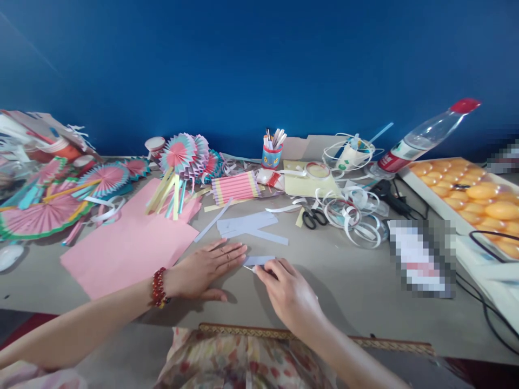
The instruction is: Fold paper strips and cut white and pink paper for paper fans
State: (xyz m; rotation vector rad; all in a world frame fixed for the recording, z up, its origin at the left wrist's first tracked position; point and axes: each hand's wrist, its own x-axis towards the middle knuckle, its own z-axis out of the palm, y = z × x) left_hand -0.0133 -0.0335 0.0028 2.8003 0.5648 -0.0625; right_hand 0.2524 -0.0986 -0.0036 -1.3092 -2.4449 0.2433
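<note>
My left hand (208,270) lies flat on the table with its fingers stretched out. Its fingertips reach the left end of a short pale lilac paper strip (259,260). At that strip's right part, my right hand (290,292) is closed in a pinch, thumb against fingers. A thin white edge shows by the thumb; whether it is a fold or a separate piece I cannot tell. Several more lilac strips (247,222) lie overlapped just beyond my hands. Left of them is a large pink paper sheet (130,243), partly under my left forearm.
Black-handled scissors (315,218) and curled white strips (360,216) lie right of the lilac strips. Behind stand a pen cup (272,156), pleated paper rosettes (180,154) and a tilted-looking bottle (421,140). A glue gun (391,200) and a tray of orange balls (478,200) are at right.
</note>
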